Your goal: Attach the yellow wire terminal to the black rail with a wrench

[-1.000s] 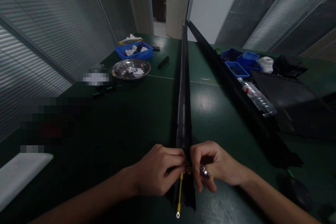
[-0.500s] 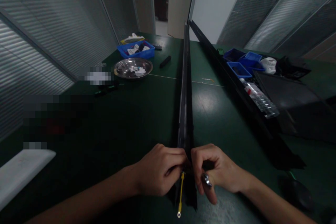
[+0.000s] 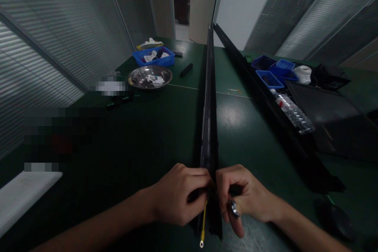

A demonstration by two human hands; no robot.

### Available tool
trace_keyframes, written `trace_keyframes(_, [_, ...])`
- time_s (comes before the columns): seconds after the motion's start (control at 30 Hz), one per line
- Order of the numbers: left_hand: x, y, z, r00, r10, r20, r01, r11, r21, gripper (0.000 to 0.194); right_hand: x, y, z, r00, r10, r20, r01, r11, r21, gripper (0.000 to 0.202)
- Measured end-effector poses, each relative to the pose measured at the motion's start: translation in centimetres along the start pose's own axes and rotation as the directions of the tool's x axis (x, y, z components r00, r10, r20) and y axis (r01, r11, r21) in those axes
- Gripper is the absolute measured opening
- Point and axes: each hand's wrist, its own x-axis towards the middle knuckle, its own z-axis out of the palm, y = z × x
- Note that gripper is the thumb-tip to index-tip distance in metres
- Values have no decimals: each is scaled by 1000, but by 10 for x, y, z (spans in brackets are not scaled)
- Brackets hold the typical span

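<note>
A long black channel-shaped bar [image 3: 209, 126] runs away from me along the table. My left hand [image 3: 181, 195] is closed at its near end, thumb against the upper end of a yellow wire [image 3: 203, 220]. The wire's ring terminal [image 3: 201, 244] points toward me; what lies under the fingertips is hidden. On the bar's other side, my right hand [image 3: 246, 193] is closed around a small silver wrench [image 3: 234, 208]. One metal end of it sticks out toward me, and the rest is covered by the fingers, which sit against the bar.
A second black bar [image 3: 265, 98] lies to the right. Beyond it are blue bins [image 3: 270, 79], a plastic bottle [image 3: 293, 114] and a computer mouse [image 3: 338, 216]. Left of the bar stand a metal bowl [image 3: 150, 76] and a blue basket [image 3: 165, 61]. A white object [image 3: 29, 193] is near left.
Both hands stay at the bar's near end. The left thumb has shifted slightly, covering the wire's upper end more, and the wrench tip has tilted and dropped a little.
</note>
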Motion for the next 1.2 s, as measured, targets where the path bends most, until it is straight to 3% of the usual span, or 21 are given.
trace_keyframes(0.27, [1, 0, 0, 1000, -19, 14, 19, 1000, -8, 15, -1, -3, 5, 1000, -19, -17, 17, 993, -114, 49])
trace_keyframes(0.5, [1, 2, -2, 1000, -13, 23, 13, 1000, 0, 16, -3, 2, 5, 999, -35, 1, 35, 989, -143, 40])
trace_keyframes(0.63, [0, 1, -1, 1000, -6, 27, 6, 1000, -7, 15, -4, 3, 7, 998, -40, -50, 35, 994, -101, 43])
trace_keyframes(1.0, [-2, 0, -1, 998, -20, 53, 19, 1000, 11, 15, -4, -4, 9, 997, -76, -28, 72, 990, -121, 19])
trace_keyframes(1.2, [-3, -3, 2, 999, 17, 36, -18, 999, 33, 13, -8, -1, 12, 980, -199, -28, 179, 928, -326, 14])
